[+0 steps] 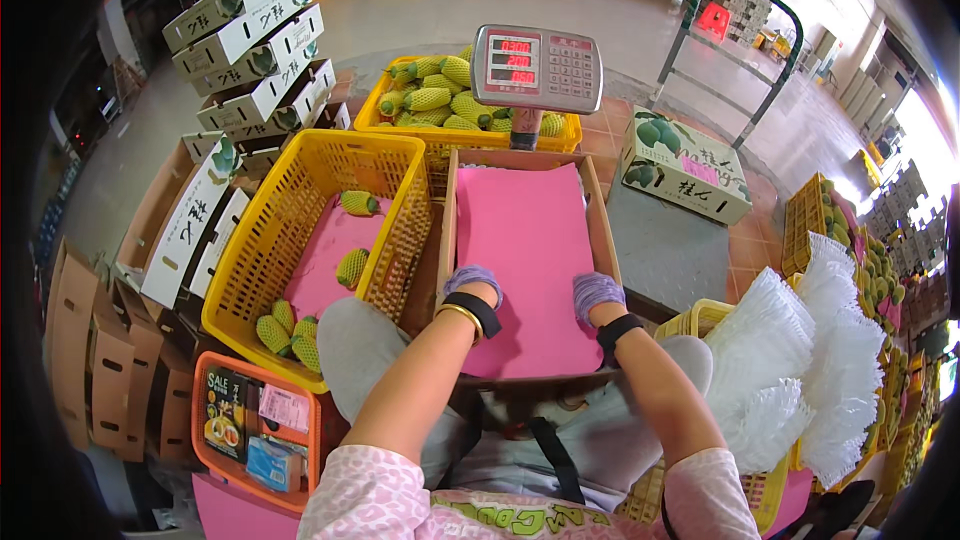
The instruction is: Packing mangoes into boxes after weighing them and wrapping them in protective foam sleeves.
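Observation:
A pink sheet (530, 230) lies over the inside of an open cardboard box (597, 202) in front of me. My left hand (473, 282), in a purple-grey knit glove, rests at the sheet's left edge by the box wall. Opposite it, my right hand (598, 295) in a matching glove touches the right edge. Both hands point down along the walls, and their fingers are mostly hidden. Whatever lies under the sheet is covered. Just behind the box stands a digital scale display (538, 70) with lit red digits.
Left is a yellow crate (310, 165) with several netted green fruits (352, 267) on pink lining. Another yellow crate (568, 132) of fruit sits behind. White foam nets (765, 340) are piled right. Printed cartons (265, 50) stack far left; a closed carton (682, 168) rests on a trolley (655, 240).

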Available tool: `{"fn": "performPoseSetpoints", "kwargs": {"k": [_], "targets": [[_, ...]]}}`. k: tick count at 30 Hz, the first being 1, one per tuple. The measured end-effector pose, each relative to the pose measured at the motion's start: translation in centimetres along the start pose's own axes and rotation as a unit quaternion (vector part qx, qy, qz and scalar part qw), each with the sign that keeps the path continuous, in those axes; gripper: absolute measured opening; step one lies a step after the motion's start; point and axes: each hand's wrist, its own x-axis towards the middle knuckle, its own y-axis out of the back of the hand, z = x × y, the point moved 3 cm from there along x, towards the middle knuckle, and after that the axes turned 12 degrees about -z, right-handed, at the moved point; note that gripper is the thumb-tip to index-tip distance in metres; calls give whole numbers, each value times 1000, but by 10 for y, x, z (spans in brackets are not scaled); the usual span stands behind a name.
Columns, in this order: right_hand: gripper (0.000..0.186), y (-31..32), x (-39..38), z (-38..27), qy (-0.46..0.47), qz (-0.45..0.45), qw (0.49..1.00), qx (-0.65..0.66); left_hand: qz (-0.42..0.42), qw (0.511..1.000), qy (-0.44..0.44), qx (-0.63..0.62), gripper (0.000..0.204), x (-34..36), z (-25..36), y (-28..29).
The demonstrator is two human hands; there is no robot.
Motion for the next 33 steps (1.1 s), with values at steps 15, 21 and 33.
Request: {"fn": "performPoseSetpoints", "kwargs": {"k": [15, 21, 33], "targets": [[38, 27, 18, -36, 180, -252, 944, -111, -60, 994, -75, 60, 21, 57, 34, 9], [59, 65, 114, -16, -10, 40, 982, 187, 117, 993, 14, -15, 57, 125, 35, 88], [37, 57, 117, -55, 148, 52, 988, 10, 90, 937, -302, -154, 50, 53, -20, 176]]}}
